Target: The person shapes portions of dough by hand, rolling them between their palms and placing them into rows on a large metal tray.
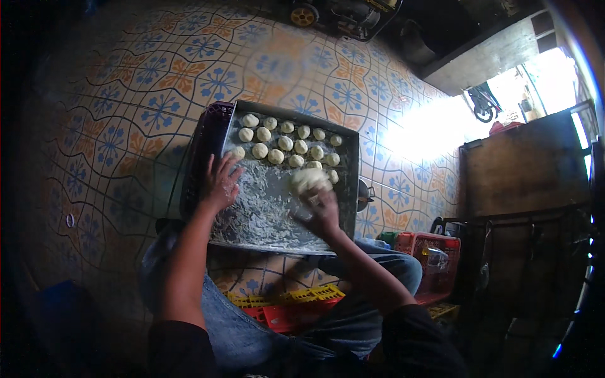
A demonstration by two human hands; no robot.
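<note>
A metal tray (354,208), dusted with flour, lies in front of me. Rows of small round dough balls (285,143) fill its far half. My left hand (222,183) rests at the tray's left side with fingers spread, its fingertips next to a dough ball (238,153) at the left end of the nearest row. Toward the right side, my right hand (321,211) grips a larger lump of dough (309,181); hand and lump are smeared by motion. The lump partly covers the nearest dough balls there.
A dark purple crate (217,110) shows under the tray's left edge. A round pan (363,195) sits just right of the tray. Red crates (435,268) stand at right, and a red and yellow crate (290,312) lies between my legs. Wheeled machinery (305,16) is on the tiled floor at the back.
</note>
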